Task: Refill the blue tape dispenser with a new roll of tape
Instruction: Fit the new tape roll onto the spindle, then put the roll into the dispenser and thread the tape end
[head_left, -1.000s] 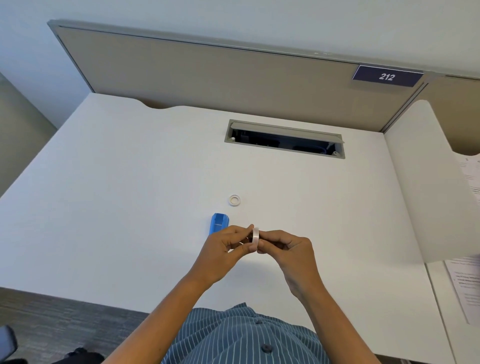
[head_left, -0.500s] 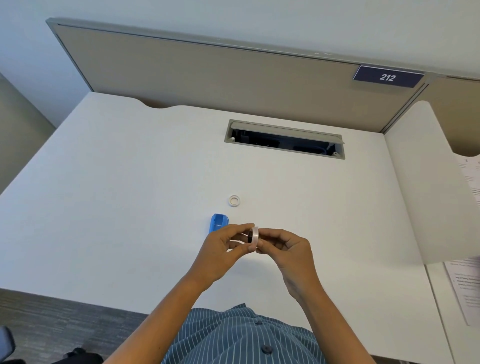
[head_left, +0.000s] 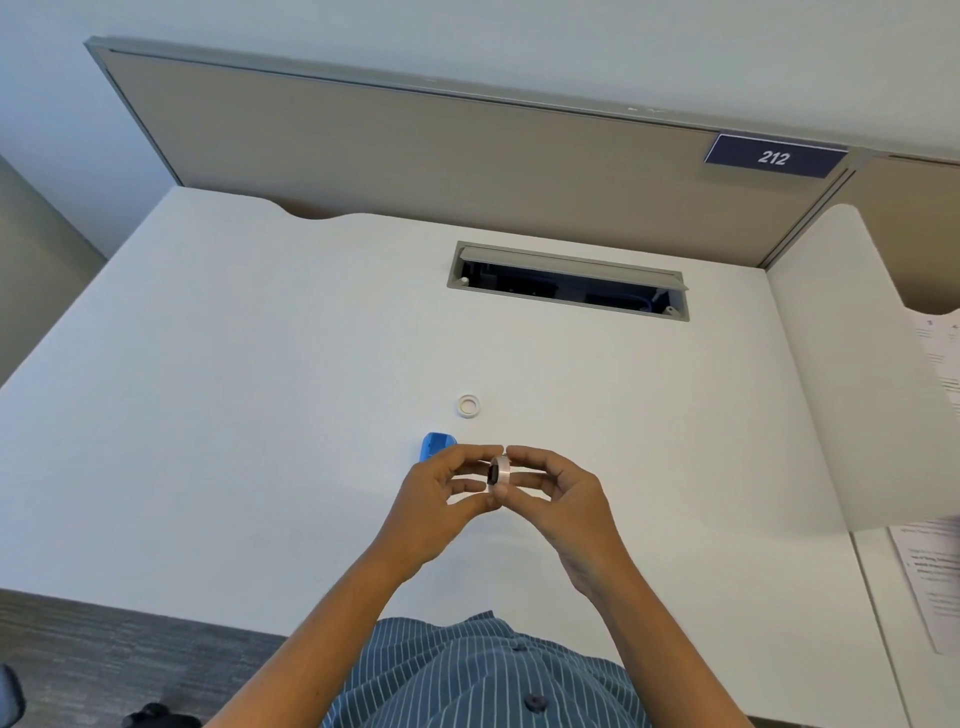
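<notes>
A small roll of clear tape with a dark core is held on edge above the white desk, pinched between both hands. My left hand grips it from the left with thumb and fingertips, and my right hand grips it from the right. The blue tape dispenser lies on the desk just beyond my left hand, partly hidden by my fingers. An empty white tape core ring lies flat on the desk a little farther back.
A cable slot with an open grey flap is set into the desk near the back. A beige partition bearing a "212" sign rises behind. Printed papers lie on the adjoining desk at right.
The fingers of both hands have spread and shifted around the roll, which has turned slightly so its dark core shows. The dispenser and the empty ring have not moved.
</notes>
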